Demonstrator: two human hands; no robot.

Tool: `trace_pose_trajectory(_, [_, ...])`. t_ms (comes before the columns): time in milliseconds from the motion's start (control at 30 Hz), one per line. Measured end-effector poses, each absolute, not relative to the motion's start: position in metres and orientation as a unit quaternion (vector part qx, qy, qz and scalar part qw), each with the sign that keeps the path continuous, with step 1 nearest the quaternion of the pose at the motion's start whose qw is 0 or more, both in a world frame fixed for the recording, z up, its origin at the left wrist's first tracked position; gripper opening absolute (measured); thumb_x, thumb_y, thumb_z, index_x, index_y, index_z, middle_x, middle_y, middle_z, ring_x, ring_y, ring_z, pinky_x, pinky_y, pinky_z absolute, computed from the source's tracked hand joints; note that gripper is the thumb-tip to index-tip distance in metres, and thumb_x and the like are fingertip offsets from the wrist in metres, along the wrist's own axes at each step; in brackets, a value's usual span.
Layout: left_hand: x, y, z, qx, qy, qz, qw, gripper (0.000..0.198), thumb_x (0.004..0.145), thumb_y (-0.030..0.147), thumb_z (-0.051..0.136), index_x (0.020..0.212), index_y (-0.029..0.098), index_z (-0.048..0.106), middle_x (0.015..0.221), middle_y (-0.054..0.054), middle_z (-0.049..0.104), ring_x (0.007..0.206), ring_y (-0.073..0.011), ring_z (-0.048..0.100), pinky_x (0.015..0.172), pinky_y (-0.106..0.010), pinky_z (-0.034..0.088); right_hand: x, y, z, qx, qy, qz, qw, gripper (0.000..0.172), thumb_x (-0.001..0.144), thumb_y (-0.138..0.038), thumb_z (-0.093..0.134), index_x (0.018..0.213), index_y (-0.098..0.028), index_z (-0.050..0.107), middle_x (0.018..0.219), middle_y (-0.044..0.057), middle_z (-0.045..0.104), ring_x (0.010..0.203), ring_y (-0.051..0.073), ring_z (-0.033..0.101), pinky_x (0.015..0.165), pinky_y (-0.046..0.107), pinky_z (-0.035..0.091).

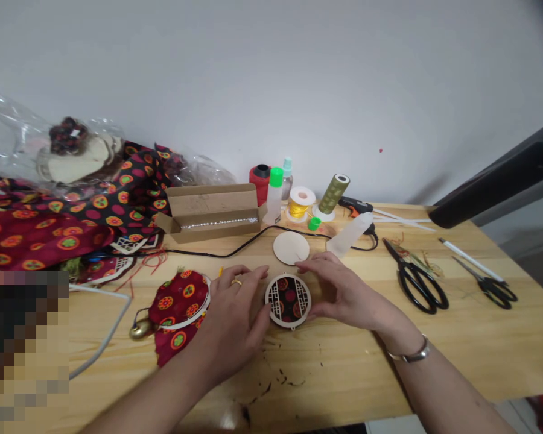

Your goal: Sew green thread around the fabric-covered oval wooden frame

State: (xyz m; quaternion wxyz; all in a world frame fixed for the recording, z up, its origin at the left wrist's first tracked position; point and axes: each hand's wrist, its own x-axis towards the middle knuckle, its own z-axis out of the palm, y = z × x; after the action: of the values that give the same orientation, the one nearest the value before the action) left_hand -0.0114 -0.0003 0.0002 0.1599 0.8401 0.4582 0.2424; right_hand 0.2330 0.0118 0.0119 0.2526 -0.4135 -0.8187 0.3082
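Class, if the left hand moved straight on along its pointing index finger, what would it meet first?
Most likely the pale disc; the left hand's height is hard to judge, so it might pass over it.

- Here's the left hand, ring on a finger, thumb at the left edge of a round lattice frame backed with dark patterned fabric!
- Opposite, the right hand, fingers spread, thumb at the frame's right edge, bracelet gleaming.
- Just behind, a plain disc flat on the wooden table.
- Right side, large scissors, small scissors beyond!
- Further back, an open cardboard box.
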Motion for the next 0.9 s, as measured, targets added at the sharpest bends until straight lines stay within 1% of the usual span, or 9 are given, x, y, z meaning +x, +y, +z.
trace_pose_trajectory(167, [-0.0122,0.0008,-0.0013,0.836,0.461,0.252,0.161,0.044,0.081,0.013,0.052,0.125,0.013,0.045,0.110,-0.013,0.064,0.111,-0.0304,0.040,0.089,-0.052,0.041,0.2332,0.0124,0.0125,-0.415,-0.816,0.312,0.252,0.065,0.071,-0.031,0.077,0.128,-0.026,0.048,0.121,0.009,0.052,0.116,0.023,0.044,0.101,0.043,0.040])
trace_pose_trajectory(267, [-0.0121,0.0007,-0.0002,0.841,0.447,0.256,0.164,0.045,0.081,0.013,0.052,0.125,0.016,0.044,0.111,-0.011,0.064,0.111,-0.0299,0.040,0.089,-0.051,0.042,0.2329,0.0121,0.0124,-0.408,-0.815,0.314,0.265,0.062,0.073,-0.029,0.075,0.128,-0.027,0.048,0.120,0.008,0.053,0.116,0.023,0.044,0.101,0.043,0.040])
trace_pose_trajectory(367, [-0.0112,0.0004,0.0005,0.847,0.438,0.253,0.164,0.046,0.082,0.014,0.053,0.126,0.017,0.042,0.111,-0.011,0.062,0.111,-0.0299,0.040,0.089,-0.050,0.041,0.2325,0.0116,0.0118,-0.401,-0.815,0.320,0.270,0.062,0.073,-0.026,0.075,0.129,-0.028,0.047,0.116,0.007,0.056,0.115,0.023,0.045,0.100,0.043,0.040])
trace_pose_trajectory(467, [-0.0107,-0.0005,0.0001,0.848,0.438,0.248,0.167,0.048,0.081,0.016,0.054,0.127,0.017,0.041,0.111,-0.012,0.061,0.112,-0.0304,0.040,0.090,-0.051,0.040,0.2319,0.0113,0.0110,-0.398,-0.813,0.325,0.273,0.062,0.073,-0.025,0.075,0.129,-0.028,0.048,0.114,0.007,0.056,0.114,0.022,0.045,0.099,0.043,0.041])
trace_pose_trajectory(667, [-0.0113,-0.0021,-0.0006,0.852,0.439,0.227,0.173,0.051,0.080,0.017,0.056,0.128,0.016,0.041,0.112,-0.013,0.060,0.113,-0.0310,0.039,0.090,-0.051,0.040,0.2303,0.0112,0.0098,-0.401,-0.811,0.330,0.270,0.062,0.072,-0.026,0.076,0.127,-0.028,0.049,0.118,0.007,0.053,0.116,0.023,0.044,0.100,0.042,0.041])
trace_pose_trajectory(900, [-0.0101,-0.0021,0.0018,0.856,0.441,0.210,0.171,0.048,0.079,0.017,0.055,0.126,0.015,0.044,0.111,-0.014,0.060,0.112,-0.0320,0.040,0.088,-0.052,0.041,0.2301,0.0112,0.0094,-0.402,-0.810,0.334,0.267,0.062,0.072,-0.025,0.076,0.127,-0.028,0.049,0.117,0.007,0.054,0.115,0.023,0.045,0.100,0.042,0.041])
